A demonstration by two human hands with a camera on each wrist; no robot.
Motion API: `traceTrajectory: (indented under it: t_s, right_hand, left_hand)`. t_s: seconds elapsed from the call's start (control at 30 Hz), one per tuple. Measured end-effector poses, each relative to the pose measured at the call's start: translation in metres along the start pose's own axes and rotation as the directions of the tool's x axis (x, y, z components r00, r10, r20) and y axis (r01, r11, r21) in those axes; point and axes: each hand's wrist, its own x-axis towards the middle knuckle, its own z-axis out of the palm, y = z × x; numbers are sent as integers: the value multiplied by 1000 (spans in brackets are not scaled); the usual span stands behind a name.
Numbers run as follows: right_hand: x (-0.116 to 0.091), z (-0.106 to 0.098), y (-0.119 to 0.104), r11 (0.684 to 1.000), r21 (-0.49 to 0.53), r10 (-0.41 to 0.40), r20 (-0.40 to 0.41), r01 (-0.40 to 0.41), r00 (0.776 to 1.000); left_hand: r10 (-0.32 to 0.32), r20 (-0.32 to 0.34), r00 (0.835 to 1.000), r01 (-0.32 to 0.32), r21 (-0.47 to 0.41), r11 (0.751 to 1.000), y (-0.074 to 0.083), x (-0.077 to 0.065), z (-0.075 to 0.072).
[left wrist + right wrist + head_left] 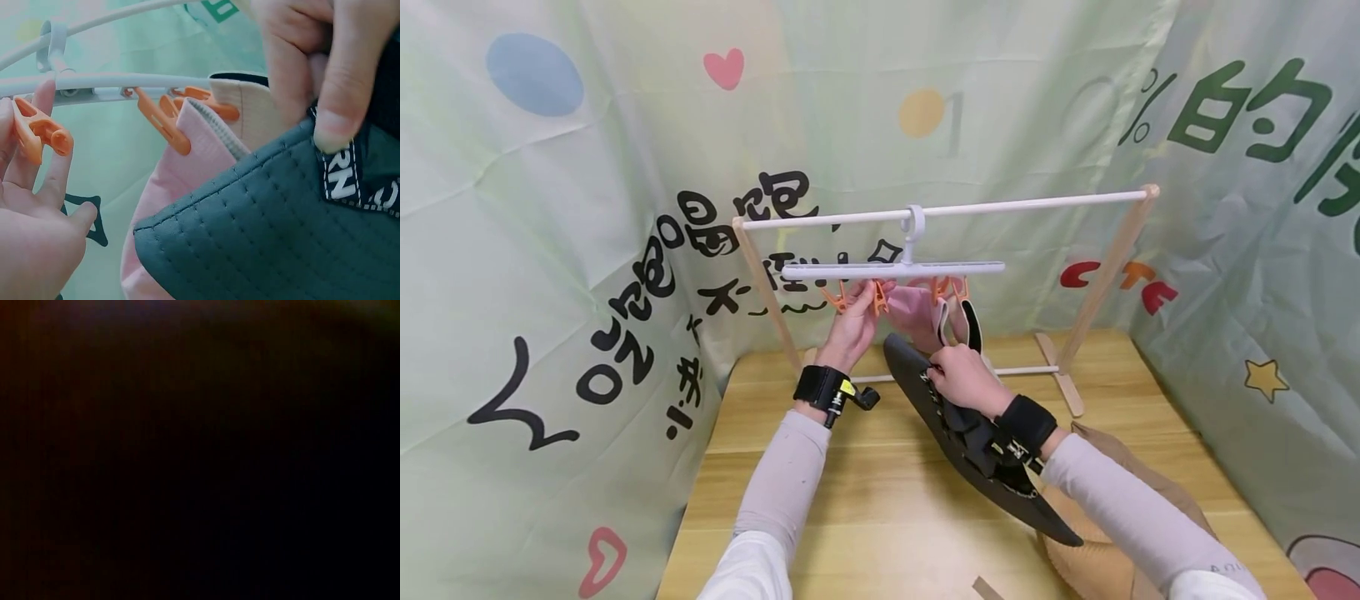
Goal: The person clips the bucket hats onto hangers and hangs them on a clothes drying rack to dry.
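Observation:
In the head view, my left hand (850, 329) is raised just under a white hanger (895, 271) and pinches an orange clip (880, 297). The left wrist view shows this clip (40, 128) in front of the fingers, its two jaws apart. My right hand (966, 379) grips a dark wide-brimmed hat (985, 467) by its edge, beside a black label with white letters. The stitched brim (250, 219) hangs tilted in front of a pink hat (165, 200), which is clipped to the hanger. The right wrist view is almost black.
The hanger hooks onto a white rail (1037, 204) of a wooden-legged rack. A cream hat with a dark lining (240, 94) hangs beside the pink one. A spare orange clip (835, 297) dangles at the left. Brown and tan items (1097, 558) lie on the wooden table at the right.

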Motion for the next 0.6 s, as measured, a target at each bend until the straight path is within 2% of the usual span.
traceTrajectory:
  t_s: [0.2, 0.43, 0.6]
  right_hand:
    - [16, -16, -8, 1000, 0, -2, 41, 2, 999]
    - [36, -35, -20, 999, -49, -10, 70, 13, 997]
    - [43, -44, -27, 996, -82, 29, 102, -20, 994]
  left_hand:
    - [12, 13, 1000, -13, 81, 997, -1, 2, 0]
    - [53, 14, 998, -55, 165, 985, -2, 3, -3]
    - [28, 12, 1000, -30, 178, 983, -2, 3, -3]
